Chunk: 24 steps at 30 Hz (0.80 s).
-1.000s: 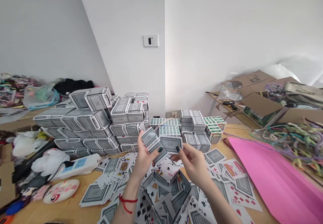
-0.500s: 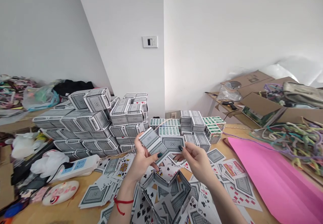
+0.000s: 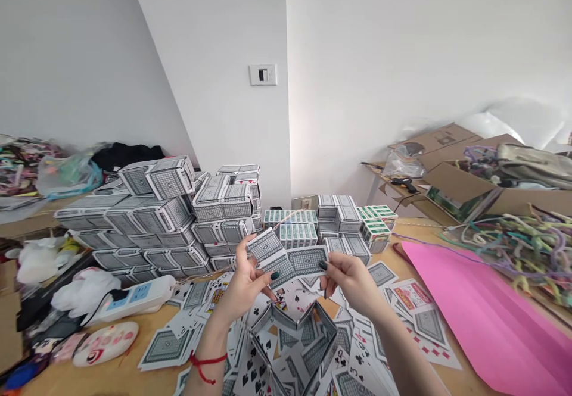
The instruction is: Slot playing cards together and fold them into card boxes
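My left hand (image 3: 252, 280) grips a folded piece made of playing cards (image 3: 268, 252), its grey patterned backs facing me. Between thumb and fingers of my right hand (image 3: 346, 277) is the outer end of a single playing card (image 3: 307, 260), whose other end meets the folded piece. Whether the two are joined I cannot tell. Below both hands, a zigzag frame of folded cards (image 3: 328, 324) stands on the table among loose playing cards (image 3: 165, 343), some face up, some face down.
Stacked card-covered blocks (image 3: 154, 214) rise at the left back. Green-and-white card boxes (image 3: 298, 235) stand behind my hands. A white power strip (image 3: 140, 295) and a computer mouse-like patterned object (image 3: 107, 343) lie left. Pink paper (image 3: 482, 312), yarn (image 3: 531, 253) and a cardboard box (image 3: 469, 187) are right.
The single card in my right hand has tilted a little and shifted slightly against the folded piece. My fingers keep their hold on both. The view has moved slightly.
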Tool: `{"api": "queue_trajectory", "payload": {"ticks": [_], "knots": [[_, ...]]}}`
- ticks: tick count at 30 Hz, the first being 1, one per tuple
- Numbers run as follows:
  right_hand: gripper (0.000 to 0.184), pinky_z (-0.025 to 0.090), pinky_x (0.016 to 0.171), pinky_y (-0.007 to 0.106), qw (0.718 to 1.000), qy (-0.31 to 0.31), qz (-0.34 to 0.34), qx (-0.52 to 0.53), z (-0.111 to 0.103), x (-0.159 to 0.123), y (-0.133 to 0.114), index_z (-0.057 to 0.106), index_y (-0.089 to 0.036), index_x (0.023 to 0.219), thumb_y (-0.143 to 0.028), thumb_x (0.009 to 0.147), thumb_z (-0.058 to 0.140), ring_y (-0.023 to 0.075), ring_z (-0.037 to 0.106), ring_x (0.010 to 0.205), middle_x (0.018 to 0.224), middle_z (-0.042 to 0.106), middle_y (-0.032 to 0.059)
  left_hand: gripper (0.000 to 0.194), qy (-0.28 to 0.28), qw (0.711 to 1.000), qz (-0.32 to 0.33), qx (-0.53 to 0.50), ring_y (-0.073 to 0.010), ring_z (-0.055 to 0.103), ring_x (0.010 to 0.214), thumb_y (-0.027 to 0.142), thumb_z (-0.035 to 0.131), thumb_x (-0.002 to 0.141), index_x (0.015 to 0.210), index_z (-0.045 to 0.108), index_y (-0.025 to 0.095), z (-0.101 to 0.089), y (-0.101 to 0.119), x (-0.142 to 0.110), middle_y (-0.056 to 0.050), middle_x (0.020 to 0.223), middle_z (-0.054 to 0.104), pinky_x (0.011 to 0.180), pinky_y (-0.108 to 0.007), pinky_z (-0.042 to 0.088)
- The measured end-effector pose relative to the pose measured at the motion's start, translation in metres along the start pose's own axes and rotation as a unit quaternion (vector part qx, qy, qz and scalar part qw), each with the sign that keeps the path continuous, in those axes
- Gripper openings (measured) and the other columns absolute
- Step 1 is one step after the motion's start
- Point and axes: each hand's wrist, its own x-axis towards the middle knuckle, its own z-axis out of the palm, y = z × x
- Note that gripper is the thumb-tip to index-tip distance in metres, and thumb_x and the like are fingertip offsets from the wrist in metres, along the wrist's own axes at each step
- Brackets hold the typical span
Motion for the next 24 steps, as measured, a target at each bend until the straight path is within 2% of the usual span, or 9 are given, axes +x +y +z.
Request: {"api": "queue_trajectory", "payload": {"ticks": [6, 13, 19, 24], "knots": [[0.030, 0.039, 0.045, 0.021, 0.998, 0.015, 0.002, -0.065, -0.002, 0.000, 0.003, 0.042, -0.020, 0.055, -0.033, 0.082, 0.043, 0.0090, 0.048, 0.040, 0.048, 0.050, -0.0040, 0.086, -0.004, 1.000, -0.004, 0.016, -0.0083, 0.055, 0.043, 0.020, 0.072, 0.064, 0.130, 0.020, 0.033, -0.001, -0.002, -0.001, -0.003, 0.088, 0.057, 0.052, -0.030, 0.055], [0.030, 0.036, 0.042, 0.020, 0.997, 0.012, 0.008, -0.072, -0.002, 0.002, 0.009, 0.041, -0.020, 0.054, -0.031, 0.082, 0.043, 0.0085, 0.045, 0.037, 0.047, 0.049, -0.0047, 0.075, -0.030, 0.999, 0.027, 0.020, -0.0094, 0.055, 0.055, 0.022, 0.070, 0.066, 0.125, 0.026, 0.035, 0.002, -0.008, 0.001, -0.009, 0.114, 0.052, 0.046, -0.030, 0.056], [0.029, 0.035, 0.041, 0.020, 0.998, -0.030, 0.015, -0.047, 0.008, 0.003, 0.008, 0.040, -0.020, 0.054, -0.031, 0.081, 0.043, 0.0089, 0.043, 0.037, 0.044, 0.046, -0.0054, 0.076, -0.050, 0.998, 0.022, 0.017, -0.0098, 0.057, 0.052, 0.020, 0.068, 0.068, 0.128, 0.025, 0.036, 0.009, -0.015, 0.002, -0.008, 0.109, 0.054, 0.046, -0.031, 0.056], [0.029, 0.036, 0.042, 0.020, 0.998, -0.035, 0.027, -0.032, 0.014, 0.004, 0.011, 0.039, -0.021, 0.054, -0.032, 0.081, 0.044, 0.0094, 0.042, 0.039, 0.044, 0.045, -0.0055, 0.078, -0.050, 0.998, 0.034, 0.013, -0.0134, 0.058, 0.056, 0.019, 0.067, 0.067, 0.130, 0.023, 0.034, 0.014, -0.020, 0.002, -0.010, 0.106, 0.055, 0.042, -0.030, 0.055]]}}
